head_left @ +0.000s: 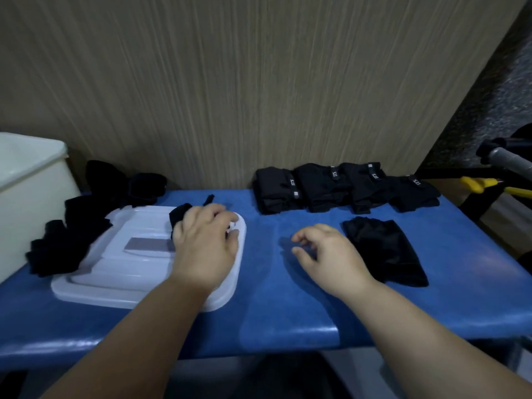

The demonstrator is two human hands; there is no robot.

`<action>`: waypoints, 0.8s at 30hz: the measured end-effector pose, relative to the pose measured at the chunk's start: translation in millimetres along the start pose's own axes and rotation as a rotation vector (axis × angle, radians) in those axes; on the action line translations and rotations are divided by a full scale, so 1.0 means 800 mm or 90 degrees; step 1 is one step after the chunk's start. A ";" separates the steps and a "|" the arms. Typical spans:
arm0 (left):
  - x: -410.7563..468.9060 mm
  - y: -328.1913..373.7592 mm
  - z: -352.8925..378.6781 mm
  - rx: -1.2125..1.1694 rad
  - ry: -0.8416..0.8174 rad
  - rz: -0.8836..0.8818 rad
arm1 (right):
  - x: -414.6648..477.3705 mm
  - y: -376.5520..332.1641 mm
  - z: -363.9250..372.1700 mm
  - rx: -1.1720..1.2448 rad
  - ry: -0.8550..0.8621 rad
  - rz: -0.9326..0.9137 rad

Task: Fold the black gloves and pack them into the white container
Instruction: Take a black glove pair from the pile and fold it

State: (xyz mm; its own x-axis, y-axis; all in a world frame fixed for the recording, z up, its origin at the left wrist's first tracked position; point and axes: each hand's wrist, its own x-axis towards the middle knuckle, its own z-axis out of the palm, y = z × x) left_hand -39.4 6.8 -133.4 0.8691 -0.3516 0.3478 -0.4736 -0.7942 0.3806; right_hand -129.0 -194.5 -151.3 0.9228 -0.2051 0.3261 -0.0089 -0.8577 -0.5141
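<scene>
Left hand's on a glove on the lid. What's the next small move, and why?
Probably draw that glove with the left hand onto the blue table before the empty right hand: it lies bunched on the white lid, and folding needs both hands.

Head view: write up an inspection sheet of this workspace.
Surface: blue table.
Job's things: white container far left; white lid flat on table; unfolded gloves heaped beside it; folded glove stacks in back row; single glove flat at right.
Clutter: yellow-handled tool beyond right edge.
Hands: left hand rests on a crumpled glove on the lid; right hand empty, fingers loosely curled.
Cables: nothing seen.
Surroundings: wood-grain wall behind.
</scene>
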 end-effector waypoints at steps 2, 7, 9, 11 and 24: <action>0.006 -0.021 -0.011 0.022 0.029 -0.059 | 0.003 -0.013 0.016 0.013 -0.022 -0.014; 0.019 -0.062 -0.023 -0.060 -0.060 -0.143 | 0.007 -0.026 0.036 0.037 -0.070 -0.027; 0.021 -0.061 -0.022 -0.115 -0.078 -0.141 | 0.009 -0.027 0.038 0.043 -0.077 -0.018; 0.023 -0.050 -0.021 -0.150 -0.068 -0.127 | 0.009 -0.028 0.038 0.071 -0.081 -0.002; -0.001 0.042 0.006 -0.580 -0.207 -0.139 | 0.009 -0.024 -0.001 0.556 -0.062 0.275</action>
State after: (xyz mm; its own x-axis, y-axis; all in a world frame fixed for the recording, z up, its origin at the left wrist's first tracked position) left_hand -55.6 -21.7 -125.1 0.8822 -0.4708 -0.0086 -0.1089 -0.2219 0.9690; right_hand -122.6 -179.7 -138.8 0.9350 -0.3464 -0.0756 -0.1022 -0.0593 -0.9930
